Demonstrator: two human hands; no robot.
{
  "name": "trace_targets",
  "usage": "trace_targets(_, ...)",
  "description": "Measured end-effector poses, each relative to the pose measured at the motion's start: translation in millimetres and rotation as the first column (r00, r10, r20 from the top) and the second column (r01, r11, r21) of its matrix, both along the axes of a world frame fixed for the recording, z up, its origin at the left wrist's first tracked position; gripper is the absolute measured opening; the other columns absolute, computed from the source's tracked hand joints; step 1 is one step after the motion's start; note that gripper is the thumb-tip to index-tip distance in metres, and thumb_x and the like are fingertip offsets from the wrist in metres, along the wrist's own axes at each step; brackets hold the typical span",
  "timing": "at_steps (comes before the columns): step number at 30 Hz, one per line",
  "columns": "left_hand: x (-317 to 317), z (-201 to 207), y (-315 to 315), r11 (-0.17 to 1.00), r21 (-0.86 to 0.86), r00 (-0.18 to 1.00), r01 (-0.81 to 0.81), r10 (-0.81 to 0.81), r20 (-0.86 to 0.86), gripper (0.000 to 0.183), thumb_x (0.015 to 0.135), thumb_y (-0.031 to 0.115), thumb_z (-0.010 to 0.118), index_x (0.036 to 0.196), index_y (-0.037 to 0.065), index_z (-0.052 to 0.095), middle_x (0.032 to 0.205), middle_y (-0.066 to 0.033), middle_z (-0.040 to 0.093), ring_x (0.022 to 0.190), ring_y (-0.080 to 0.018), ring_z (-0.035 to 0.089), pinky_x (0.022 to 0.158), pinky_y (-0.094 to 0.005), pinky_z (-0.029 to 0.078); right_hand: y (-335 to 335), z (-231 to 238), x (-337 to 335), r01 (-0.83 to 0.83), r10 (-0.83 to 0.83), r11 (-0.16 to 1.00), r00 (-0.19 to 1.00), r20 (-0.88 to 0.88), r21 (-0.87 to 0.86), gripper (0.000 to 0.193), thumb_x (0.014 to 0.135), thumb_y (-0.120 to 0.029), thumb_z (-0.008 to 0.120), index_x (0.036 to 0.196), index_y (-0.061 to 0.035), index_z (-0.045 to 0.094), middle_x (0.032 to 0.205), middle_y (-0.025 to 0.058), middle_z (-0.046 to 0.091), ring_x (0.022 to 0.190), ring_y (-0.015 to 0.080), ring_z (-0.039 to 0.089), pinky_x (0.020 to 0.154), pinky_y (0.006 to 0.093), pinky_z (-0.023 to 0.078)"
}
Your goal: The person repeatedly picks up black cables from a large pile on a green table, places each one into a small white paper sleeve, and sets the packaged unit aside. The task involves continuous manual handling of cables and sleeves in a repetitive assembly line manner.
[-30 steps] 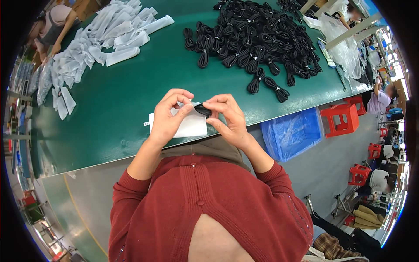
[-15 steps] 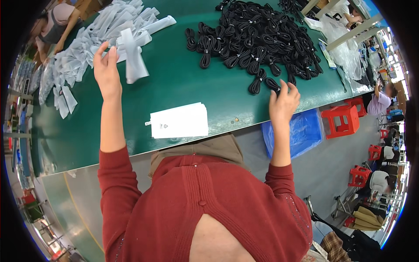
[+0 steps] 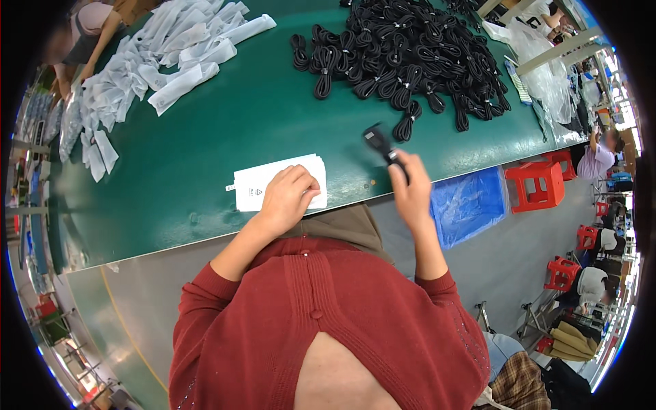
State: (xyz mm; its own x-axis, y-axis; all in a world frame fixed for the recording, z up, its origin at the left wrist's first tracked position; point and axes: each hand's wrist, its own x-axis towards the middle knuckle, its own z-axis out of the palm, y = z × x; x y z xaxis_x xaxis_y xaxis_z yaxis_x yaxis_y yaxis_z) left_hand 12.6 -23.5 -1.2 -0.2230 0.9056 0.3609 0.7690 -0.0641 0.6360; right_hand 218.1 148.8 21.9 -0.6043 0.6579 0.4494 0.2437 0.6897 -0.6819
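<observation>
My right hand [image 3: 412,184] is closed round one end of a coiled black cable [image 3: 380,141], lifted over the green table. The cable's free end is smeared by motion. My left hand [image 3: 289,196] lies over a stack of flat white plastic bags [image 3: 247,190] at the table's near edge. Its fingers are bent and pinched at the right end of the top bag. Beyond my right hand spreads a large heap of coiled black cables [image 3: 403,61]. At the far left, filled white bags [image 3: 184,85] lie in a loose pile.
A blue bin [image 3: 468,205] lined with clear plastic stands below the table's edge at the right, beside red stools [image 3: 536,186]. Clear plastic sheeting [image 3: 536,58] lies at the table's far right. Another person [image 3: 96,31] works at the far left.
My left hand has come from the pile of filled bags to the white stack, and a filled bag now lies on that pile. My right hand has lifted a cable toward the middle.
</observation>
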Motion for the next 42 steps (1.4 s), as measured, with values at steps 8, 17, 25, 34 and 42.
trace_targets(8,-1.9,3.9,-1.5,0.992,-0.073,0.873,-0.107,0.129,0.470,0.006,0.085,0.001,0.068,0.085,0.001,0.062,0.081,-0.0033,0.059,0.071,-0.0120,0.050,0.065,-0.0262,0.042,-33.7,9.1,-2.5,-0.302,0.265,0.944,0.934,0.240,0.135,0.042,0.079,-0.005,0.073,0.119,-0.0040,0.061,0.090,0.0114,0.057,0.075,0.0276,0.061,0.064,0.0388,0.050)
trace_targets(17,0.6,15.0,-5.2,1.000,0.003,0.877,0.026,-0.024,0.480,0.007,0.083,0.002,0.069,0.085,0.003,0.062,0.092,-0.0055,0.061,0.080,-0.0171,0.056,0.075,-0.0294,0.046,-26.7,16.5,-2.4,-0.468,0.496,0.868,0.823,0.276,-0.166,0.036,0.084,-0.009,0.071,0.118,-0.0041,0.061,0.093,0.0106,0.060,0.078,0.0244,0.063,0.068,0.0341,0.051)
trace_targets(25,1.5,30.7,1.5,0.993,0.102,0.978,0.066,-0.085,0.191,0.011,0.078,0.003,0.071,0.085,0.005,0.063,0.096,-0.0078,0.062,0.087,-0.0238,0.056,0.078,-0.0328,0.045,-42.2,-8.5,-24.5,-0.330,0.363,0.664,0.927,-0.097,-0.671,0.030,0.086,-0.010,0.072,0.115,-0.0070,0.064,0.096,0.0082,0.060,0.080,0.0159,0.061,0.069,0.0261,0.050)
trace_targets(34,-21.3,55.1,2.9,0.998,0.070,0.529,-0.001,-0.059,0.847,0.009,0.088,0.009,0.070,0.087,0.003,0.063,0.102,-0.0048,0.060,0.091,-0.0117,0.054,0.082,-0.0276,0.044,-45.7,16.2,-53.8,-0.471,0.418,0.865,0.866,-0.273,-0.171,0.038,0.081,-0.002,0.074,0.118,-0.0048,0.065,0.108,0.0103,0.054,0.075,0.0096,0.056,0.065,0.0246,0.049)
trace_targets(42,-34.2,52.3,31.6,0.980,0.130,0.735,-0.149,0.022,0.677,0.010,0.093,0.010,0.066,0.091,0.001,0.061,0.104,-0.0043,0.060,0.086,-0.0095,0.053,0.076,-0.0233,0.044,-24.3,11.2,-90.5,-0.398,0.377,0.915,0.903,-0.207,-0.067,0.032,0.083,-0.002,0.072,0.115,-0.0037,0.065,0.111,0.0111,0.057,0.078,0.0159,0.062,0.064,0.0274,0.051)
